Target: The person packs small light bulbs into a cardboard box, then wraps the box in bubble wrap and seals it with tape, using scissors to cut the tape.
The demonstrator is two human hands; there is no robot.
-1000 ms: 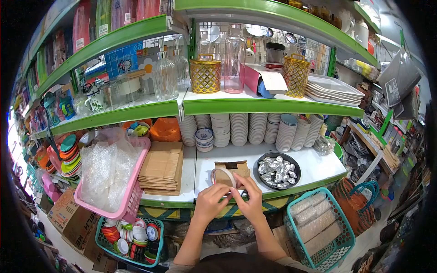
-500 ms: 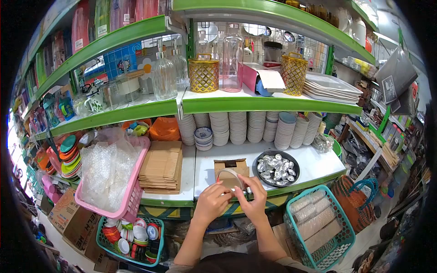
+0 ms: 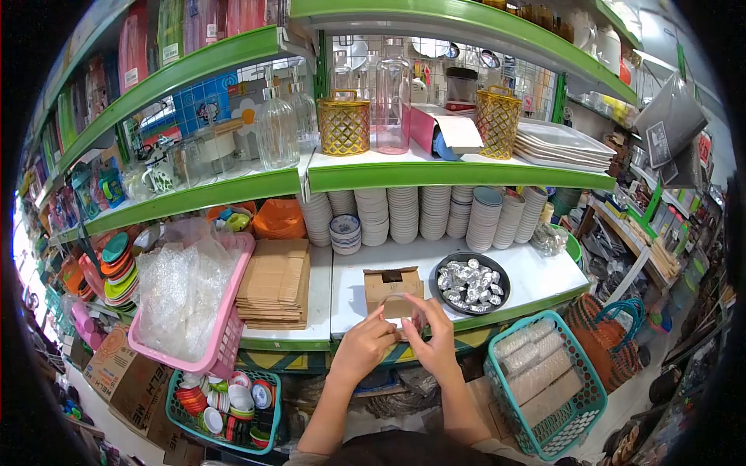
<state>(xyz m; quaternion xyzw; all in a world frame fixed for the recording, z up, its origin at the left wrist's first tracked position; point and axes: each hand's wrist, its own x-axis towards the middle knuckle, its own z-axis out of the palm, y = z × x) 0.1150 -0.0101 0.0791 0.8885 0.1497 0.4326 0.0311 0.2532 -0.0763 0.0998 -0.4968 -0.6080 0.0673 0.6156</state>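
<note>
Both hands are raised at the front of the white shelf, around a roll of tape (image 3: 398,297) seen partly as a thin pale ring. My left hand (image 3: 363,348) pinches its left side with fingers together. My right hand (image 3: 433,339) grips the right side, thumb and fingers closed round it. Fingers cover much of the roll. Just behind it stands a small brown cardboard box (image 3: 374,289) with a dark gap at its top. To the right of the box, a round black pan (image 3: 507,293) holds many small foil-wrapped pieces (image 3: 471,283).
Flattened cardboard boxes (image 3: 273,283) are stacked left, beside a pink basket (image 3: 225,342) of bubble wrap. Stacked white bowls (image 3: 404,213) line the back. Below are a teal basket (image 3: 579,388) of wrapped packs and another teal basket (image 3: 175,412) of small dishes. Glass bottles (image 3: 277,128) stand above.
The ring of tape has tilted and shows less between my hands. My right fingers have shifted slightly over it. The whole view has moved a little.
</note>
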